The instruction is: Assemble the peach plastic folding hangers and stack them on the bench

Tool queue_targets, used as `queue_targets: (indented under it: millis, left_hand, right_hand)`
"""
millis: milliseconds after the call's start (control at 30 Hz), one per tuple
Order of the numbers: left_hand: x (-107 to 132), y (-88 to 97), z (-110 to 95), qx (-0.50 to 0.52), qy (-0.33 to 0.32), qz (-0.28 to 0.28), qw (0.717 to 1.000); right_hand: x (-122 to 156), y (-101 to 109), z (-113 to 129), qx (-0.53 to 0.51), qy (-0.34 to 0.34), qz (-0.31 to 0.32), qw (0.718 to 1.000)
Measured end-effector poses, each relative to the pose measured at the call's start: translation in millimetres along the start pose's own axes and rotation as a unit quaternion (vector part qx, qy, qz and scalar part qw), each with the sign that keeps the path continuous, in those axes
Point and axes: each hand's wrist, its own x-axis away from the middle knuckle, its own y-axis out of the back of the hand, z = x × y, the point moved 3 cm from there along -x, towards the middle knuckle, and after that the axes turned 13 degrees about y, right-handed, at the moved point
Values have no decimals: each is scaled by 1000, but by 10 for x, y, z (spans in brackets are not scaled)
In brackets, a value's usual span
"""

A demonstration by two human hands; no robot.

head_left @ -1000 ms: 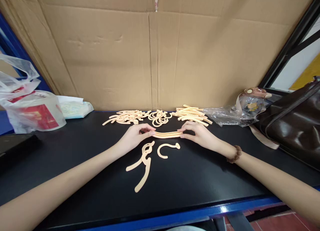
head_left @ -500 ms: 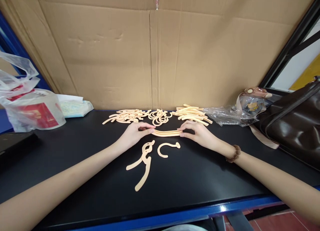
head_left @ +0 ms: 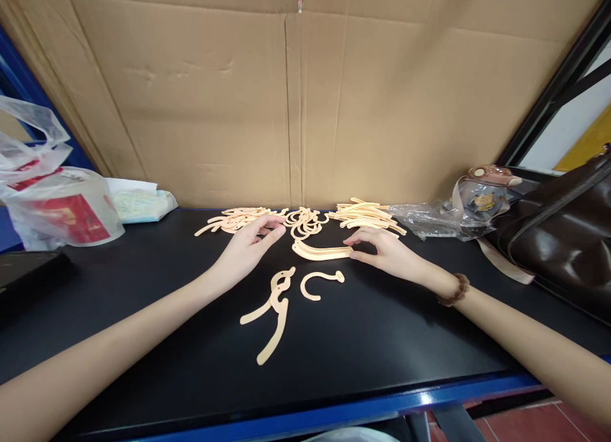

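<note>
A small stack of curved, pale wooden strips [head_left: 321, 251] lies on the black table [head_left: 143, 314]. My right hand [head_left: 382, 251] pinches its right end with thumb and fingers. My left hand [head_left: 251, 246] hovers open, off the stack, its fingers reaching toward the pile of long curved pieces [head_left: 236, 221] at the back. In front of the stack lie two joined curved pieces [head_left: 272, 311] and a single hook-shaped piece [head_left: 319, 283].
At the back are a pile of hook pieces [head_left: 303, 224] and a pile of straight strips [head_left: 365, 218]. A cardboard wall [head_left: 296, 104] stands behind. A plastic bag [head_left: 52, 203] and tissue pack [head_left: 138, 205] sit left; crumpled plastic with a bottle [head_left: 472, 203] and a brown handbag [head_left: 558, 232] sit right.
My left hand has let go of the stack's left end and moved back and left toward the rear pile. The right hand keeps its hold; the stack now rests on the table.
</note>
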Motion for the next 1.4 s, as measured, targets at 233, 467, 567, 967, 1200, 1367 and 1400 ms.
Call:
queue_targets:
  millis: [233,467,567,967,1200,1367,1400]
  left_hand:
    - [28,108,-88,-147,-3,68,987]
    - [87,111,-11,-283,26,130,950]
    - [139,72,-34,-297,-23,94,950]
    - [265,12,-151,-296,-2,118,948]
    - [249,-13,-149,-279,-17,106,954]
    - [222,-51,-114,-276,-76,83,954]
    - [223,-63,-117,-275,-82,82,954]
  right_hand:
    - [5,62,53,58,48,-11,997]
    - [-23,46,295,65,100,22,993]
    - [3,-20,289,62,84,54,993]
    - [22,-115,228,15,104,83,991]
    - [10,-79,384,-1,122,66,990]
    - [-2,-42,450,8,139,54,989]
    - [-4,-43,457,13,140,56,988]
